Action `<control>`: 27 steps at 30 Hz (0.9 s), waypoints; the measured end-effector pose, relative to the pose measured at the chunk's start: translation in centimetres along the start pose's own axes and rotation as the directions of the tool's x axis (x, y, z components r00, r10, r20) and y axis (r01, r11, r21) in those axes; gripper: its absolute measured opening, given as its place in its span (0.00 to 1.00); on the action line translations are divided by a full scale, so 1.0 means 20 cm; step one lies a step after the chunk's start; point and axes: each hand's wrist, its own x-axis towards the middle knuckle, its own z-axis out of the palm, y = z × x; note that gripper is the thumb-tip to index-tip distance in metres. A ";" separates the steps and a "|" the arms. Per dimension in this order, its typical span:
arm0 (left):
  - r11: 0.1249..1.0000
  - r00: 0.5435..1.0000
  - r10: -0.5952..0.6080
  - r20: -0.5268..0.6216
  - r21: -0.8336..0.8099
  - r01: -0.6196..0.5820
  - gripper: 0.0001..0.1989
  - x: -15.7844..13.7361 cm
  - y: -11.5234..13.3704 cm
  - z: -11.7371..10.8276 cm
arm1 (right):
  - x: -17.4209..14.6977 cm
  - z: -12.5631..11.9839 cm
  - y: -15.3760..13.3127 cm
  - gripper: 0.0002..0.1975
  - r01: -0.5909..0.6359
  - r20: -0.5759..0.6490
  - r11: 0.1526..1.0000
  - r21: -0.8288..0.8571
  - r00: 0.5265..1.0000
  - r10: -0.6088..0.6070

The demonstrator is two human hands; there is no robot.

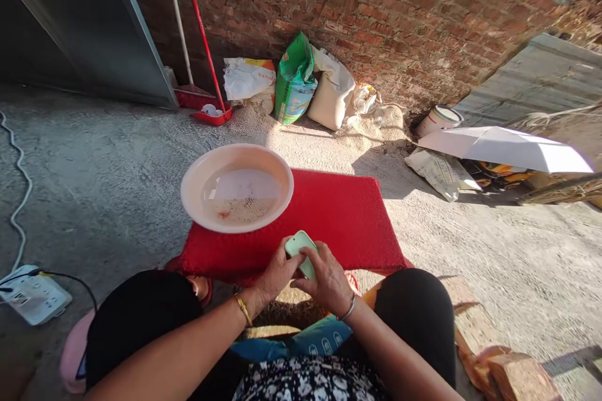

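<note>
A small pale green case (301, 247) with rounded corners and a small dark dot near one end is held over the front edge of the red cloth (343, 216). I cannot make out exactly what kind of case it is. My left hand (281, 272) grips its left side, thumb along the edge. From the right, my right hand (326, 277) has its fingers bent over the case's upper face and its thumb below. Just beyond, to the left, a wide pale pink basin (188, 200) sits on the cloth, holding water with dark specks and a reddish bit at the bottom.
Along the brick wall stand a red dustpan (217, 115), a green sack (294, 84) and a beige sack (329, 100). A white bucket (430, 122) and a pale umbrella (498, 144) are at right. A power strip (40, 297) lies left; bricks (480, 326) lie right.
</note>
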 end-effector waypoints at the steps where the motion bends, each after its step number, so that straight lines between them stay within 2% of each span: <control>1: 1.000 1.000 0.008 -0.011 0.005 -0.008 0.25 0.00 0.01 0.00 | 0.01 0.02 -0.01 0.25 0.004 -0.007 0.999 -0.049 1.000 -0.005; 4: 0.990 0.996 0.071 0.062 0.116 -0.078 0.25 0.01 0.04 -0.04 | 0.05 0.04 0.05 0.26 -0.003 -0.041 0.993 -0.118 0.999 -0.002; 6: 0.922 0.970 0.212 0.116 0.306 -0.238 0.24 0.03 0.06 -0.09 | 0.08 0.02 0.14 0.25 -0.046 -0.076 0.988 -0.149 0.997 0.035; 7: 0.839 0.942 0.306 0.137 0.428 -0.335 0.23 0.05 0.07 -0.11 | 0.09 0.01 0.19 0.25 -0.083 -0.095 0.981 -0.173 0.993 0.067; 8: 0.715 0.898 0.410 0.159 0.555 -0.425 0.21 0.06 0.08 -0.14 | 0.10 0.00 0.25 0.24 -0.119 -0.108 0.971 -0.206 0.989 0.099; 10: 0.400 0.788 0.561 0.253 0.751 -0.526 0.19 0.11 0.07 -0.20 | 0.11 -0.01 0.34 0.25 -0.154 -0.112 0.947 -0.282 0.986 0.127; 12: 0.119 0.715 0.587 0.380 0.833 -0.541 0.19 0.16 0.05 -0.24 | 0.12 -0.02 0.41 0.25 -0.148 -0.100 0.925 -0.349 0.988 0.120; 13: 0.016 0.698 0.568 0.436 0.842 -0.539 0.20 0.18 0.03 -0.26 | 0.11 -0.03 0.45 0.25 -0.149 -0.098 0.917 -0.371 0.988 0.121; 15: -0.114 0.686 0.512 0.516 0.833 -0.541 0.21 0.22 -0.01 -0.28 | 0.09 -0.09 0.56 0.24 -0.201 -0.117 0.900 -0.388 0.979 0.168; 17: -0.168 0.693 0.469 0.547 0.826 -0.538 0.22 0.24 -0.03 -0.30 | 0.04 -0.19 0.71 0.22 -0.322 -0.166 0.869 -0.377 0.946 0.279; 19: -0.172 0.709 0.454 0.539 0.834 -0.524 0.23 0.26 -0.04 -0.31 | -0.03 -0.32 0.88 0.23 -0.490 -0.243 0.803 -0.338 0.870 0.429; 21: -0.161 0.724 0.456 0.518 0.848 -0.505 0.24 0.26 -0.04 -0.31 | -0.08 -0.44 1.04 0.24 -0.682 -0.338 0.685 -0.256 0.727 0.598; 23: -0.164 0.734 0.451 0.508 0.856 -0.491 0.25 0.27 -0.04 -0.30 | -0.11 -0.51 1.13 0.26 -0.807 -0.423 0.569 -0.157 0.575 0.700; 24: -0.172 0.738 0.446 0.507 0.857 -0.485 0.25 0.27 -0.04 -0.30 | -0.10 -0.52 1.13 0.26 -0.827 -0.452 0.549 -0.120 0.538 0.712; 25: -0.181 0.740 0.441 0.507 0.858 -0.480 0.25 0.27 -0.04 -0.30 | -0.08 -0.50 1.11 0.27 -0.818 -0.468 0.566 -0.104 0.542 0.698; 26: -0.188 0.743 0.440 0.505 0.860 -0.474 0.25 0.27 -0.04 -0.29 | -0.05 -0.47 1.07 0.26 -0.780 -0.466 0.616 -0.112 0.589 0.660; 27: -0.192 0.744 0.441 0.502 0.863 -0.468 0.25 0.27 -0.03 -0.29 | -0.02 -0.42 1.02 0.26 -0.716 -0.447 0.684 -0.139 0.662 0.602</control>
